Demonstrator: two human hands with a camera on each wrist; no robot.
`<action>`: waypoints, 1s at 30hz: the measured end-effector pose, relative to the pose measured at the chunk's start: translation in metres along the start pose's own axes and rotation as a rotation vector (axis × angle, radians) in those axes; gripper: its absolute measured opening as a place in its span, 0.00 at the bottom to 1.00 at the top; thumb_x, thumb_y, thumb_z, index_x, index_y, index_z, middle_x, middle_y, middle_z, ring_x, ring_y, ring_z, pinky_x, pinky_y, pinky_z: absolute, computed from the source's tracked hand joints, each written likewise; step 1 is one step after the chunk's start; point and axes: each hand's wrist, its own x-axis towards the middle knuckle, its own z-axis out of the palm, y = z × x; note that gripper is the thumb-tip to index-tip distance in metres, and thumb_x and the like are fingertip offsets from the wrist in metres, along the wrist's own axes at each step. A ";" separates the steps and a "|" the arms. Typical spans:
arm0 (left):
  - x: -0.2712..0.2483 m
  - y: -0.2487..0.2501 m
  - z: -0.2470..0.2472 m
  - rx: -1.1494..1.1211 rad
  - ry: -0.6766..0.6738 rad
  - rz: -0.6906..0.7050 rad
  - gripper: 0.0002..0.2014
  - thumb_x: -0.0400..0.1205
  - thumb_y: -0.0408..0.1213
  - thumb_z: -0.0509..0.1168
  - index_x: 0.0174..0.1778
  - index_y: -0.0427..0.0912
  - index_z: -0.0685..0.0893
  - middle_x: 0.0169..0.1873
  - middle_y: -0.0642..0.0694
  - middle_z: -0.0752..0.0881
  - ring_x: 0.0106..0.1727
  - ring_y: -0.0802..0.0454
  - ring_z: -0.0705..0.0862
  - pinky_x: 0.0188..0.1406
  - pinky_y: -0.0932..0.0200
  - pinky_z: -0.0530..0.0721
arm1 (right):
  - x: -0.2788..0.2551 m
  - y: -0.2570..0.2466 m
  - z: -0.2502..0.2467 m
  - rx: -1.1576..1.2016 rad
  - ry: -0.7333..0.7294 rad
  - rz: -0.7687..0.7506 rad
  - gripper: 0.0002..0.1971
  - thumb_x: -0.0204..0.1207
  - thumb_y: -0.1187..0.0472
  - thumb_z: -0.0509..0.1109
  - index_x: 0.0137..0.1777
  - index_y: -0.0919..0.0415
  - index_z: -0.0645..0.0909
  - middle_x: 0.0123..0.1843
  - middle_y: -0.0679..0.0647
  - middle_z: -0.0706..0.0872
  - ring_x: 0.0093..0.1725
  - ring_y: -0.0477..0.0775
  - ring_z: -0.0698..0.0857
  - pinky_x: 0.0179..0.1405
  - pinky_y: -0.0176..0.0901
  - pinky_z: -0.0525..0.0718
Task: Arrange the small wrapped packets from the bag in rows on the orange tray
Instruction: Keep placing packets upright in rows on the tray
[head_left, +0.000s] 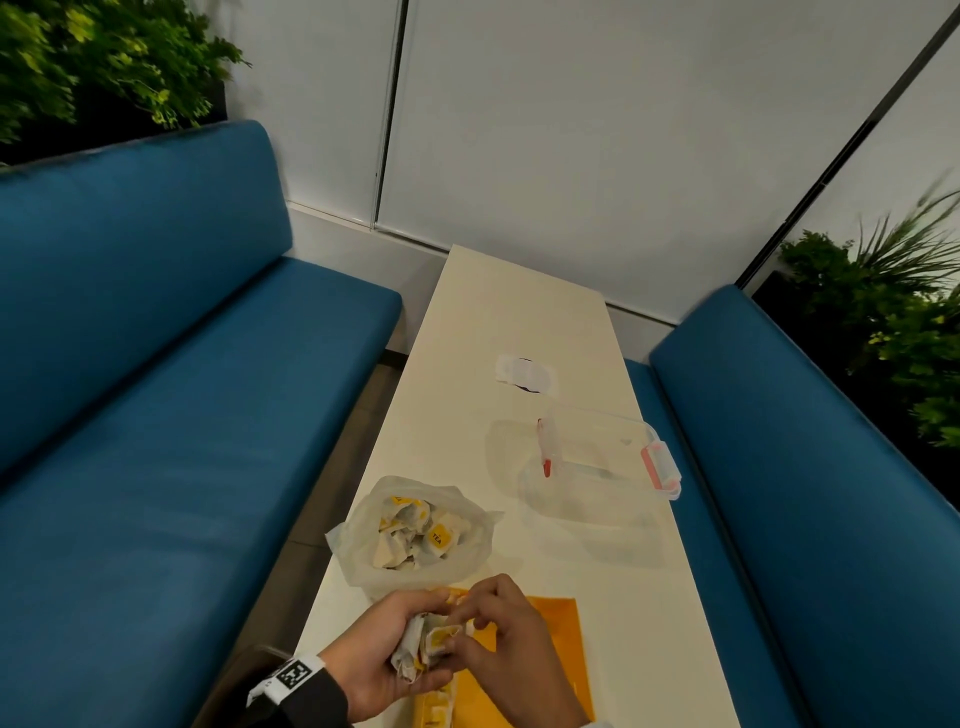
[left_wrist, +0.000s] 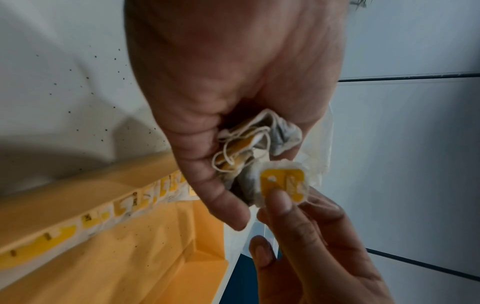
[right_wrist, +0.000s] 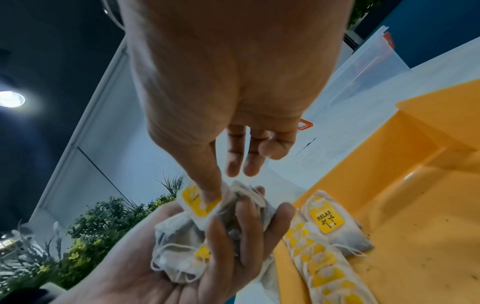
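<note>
Beyond the row of packets (right_wrist: 330, 267), the orange tray (right_wrist: 415, 236) floor lies open; the bag (head_left: 415, 530) crowds its far-left corner.

One orange tray (head_left: 550, 623), one plastic bag (head_left: 415, 530), one clear lidded box (head_left: 608, 457) and two hands are in view. One packet (left_wrist: 283, 185) is pinched apart from a bunch (right_wrist: 187, 246). The row on the tray (right_wrist: 324, 267) overlaps too tightly to count.

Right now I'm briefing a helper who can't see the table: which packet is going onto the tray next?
Find the orange tray at the table's near end; above its left edge the left hand cups a bunch of packets. The one meant is the packet at the top of that bunch, the only one pinched by the right hand, thumb on its yellow tag.
</note>
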 end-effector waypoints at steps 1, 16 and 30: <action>-0.001 0.000 0.000 0.006 -0.001 0.006 0.12 0.84 0.42 0.68 0.49 0.36 0.90 0.39 0.36 0.86 0.40 0.40 0.89 0.36 0.52 0.85 | 0.000 -0.002 0.000 0.025 0.006 -0.010 0.07 0.66 0.61 0.77 0.40 0.47 0.86 0.49 0.41 0.79 0.45 0.45 0.79 0.45 0.29 0.77; 0.000 -0.009 -0.016 0.082 -0.056 0.050 0.17 0.76 0.28 0.73 0.61 0.31 0.90 0.45 0.33 0.87 0.43 0.43 0.88 0.33 0.57 0.89 | -0.004 -0.012 -0.004 0.313 -0.012 0.126 0.06 0.64 0.62 0.78 0.38 0.50 0.87 0.35 0.54 0.88 0.35 0.47 0.81 0.38 0.53 0.84; -0.004 -0.007 -0.013 0.077 -0.008 0.077 0.16 0.81 0.27 0.71 0.65 0.31 0.86 0.47 0.31 0.90 0.40 0.42 0.89 0.32 0.54 0.89 | -0.004 -0.010 -0.024 0.366 -0.009 0.128 0.04 0.67 0.69 0.78 0.39 0.62 0.87 0.32 0.56 0.89 0.33 0.51 0.85 0.37 0.43 0.82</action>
